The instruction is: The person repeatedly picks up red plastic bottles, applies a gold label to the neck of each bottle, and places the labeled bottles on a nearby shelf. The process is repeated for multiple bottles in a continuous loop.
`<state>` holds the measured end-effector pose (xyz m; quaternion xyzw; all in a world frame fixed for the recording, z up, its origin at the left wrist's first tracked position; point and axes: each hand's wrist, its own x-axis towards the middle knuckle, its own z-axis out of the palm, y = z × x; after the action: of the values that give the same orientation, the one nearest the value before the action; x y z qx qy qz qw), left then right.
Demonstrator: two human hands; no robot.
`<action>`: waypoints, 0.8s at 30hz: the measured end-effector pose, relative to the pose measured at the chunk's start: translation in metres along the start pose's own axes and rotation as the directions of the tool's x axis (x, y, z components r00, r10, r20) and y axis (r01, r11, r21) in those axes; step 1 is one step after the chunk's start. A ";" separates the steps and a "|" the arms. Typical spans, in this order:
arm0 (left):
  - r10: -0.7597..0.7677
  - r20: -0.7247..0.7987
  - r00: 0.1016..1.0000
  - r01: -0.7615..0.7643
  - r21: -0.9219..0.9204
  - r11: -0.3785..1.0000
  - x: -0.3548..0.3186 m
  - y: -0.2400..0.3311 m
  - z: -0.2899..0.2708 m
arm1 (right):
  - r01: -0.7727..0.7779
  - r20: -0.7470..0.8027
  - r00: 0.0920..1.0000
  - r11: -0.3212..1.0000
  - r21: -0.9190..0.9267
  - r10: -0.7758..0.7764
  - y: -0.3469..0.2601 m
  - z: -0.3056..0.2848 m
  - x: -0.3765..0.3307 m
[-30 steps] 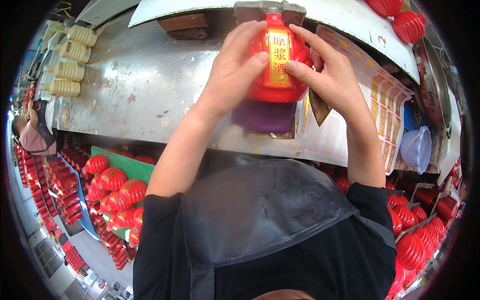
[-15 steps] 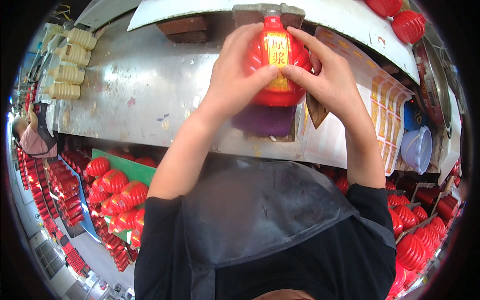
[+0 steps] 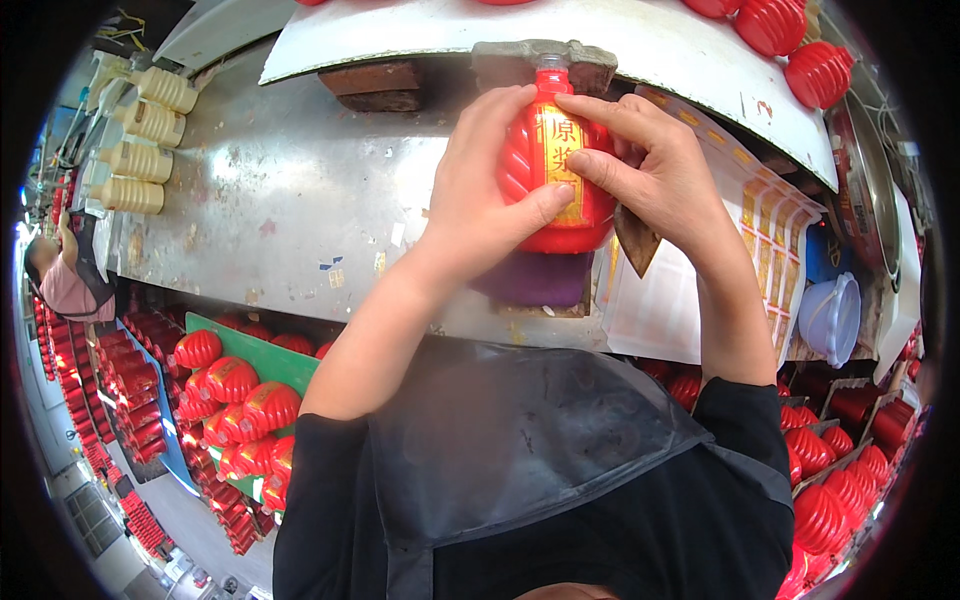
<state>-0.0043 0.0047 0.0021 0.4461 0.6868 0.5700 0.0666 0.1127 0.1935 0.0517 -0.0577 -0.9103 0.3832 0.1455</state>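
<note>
A red ribbed lantern-shaped bottle (image 3: 522,165) with a gold label stands upright over a purple pad (image 3: 535,280) on the metal table (image 3: 290,210). My left hand (image 3: 480,190) wraps its left side, thumb pressed across the label's lower edge. My right hand (image 3: 655,170) grips the right side, index finger along the label's top. The bottle's neck sits under a worn wooden block (image 3: 545,60).
Cream ribbed bottles (image 3: 140,140) lie at the table's far left. Sheets of gold labels (image 3: 760,230) and a clear lidded tub (image 3: 832,318) are to the right. Crates of red bottles (image 3: 235,400) stand below on both sides. Another person (image 3: 62,275) is at the left edge.
The bottle has stayed between both hands and appears a little higher under the wooden block. My left thumb has slid lower on the label.
</note>
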 end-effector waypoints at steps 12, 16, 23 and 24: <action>0.025 -0.009 1.000 -0.025 0.039 0.999 0.001 -0.003 0.001 | -0.402 0.075 0.906 0.788 0.467 0.418 -0.022 -0.028 0.021; 0.055 0.001 0.998 -0.055 0.079 0.995 0.002 -0.007 0.001 | 0.214 -0.105 0.972 0.976 0.040 -0.209 -0.034 -0.017 0.015; 0.045 0.030 0.999 -0.047 0.076 0.996 -0.006 -0.011 -0.003 | 0.487 -0.115 0.795 0.741 -0.463 -0.595 -0.024 -0.010 -0.008; 0.032 0.028 0.999 -0.033 0.042 0.999 -0.007 -0.011 -0.003 | 0.557 -0.046 0.779 0.723 -0.409 -0.626 -0.027 -0.006 -0.020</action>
<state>-0.0082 -0.0021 -0.0092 0.4663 0.6904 0.5501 0.0575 0.1338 0.1740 0.0704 0.1756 -0.9189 0.1293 0.3287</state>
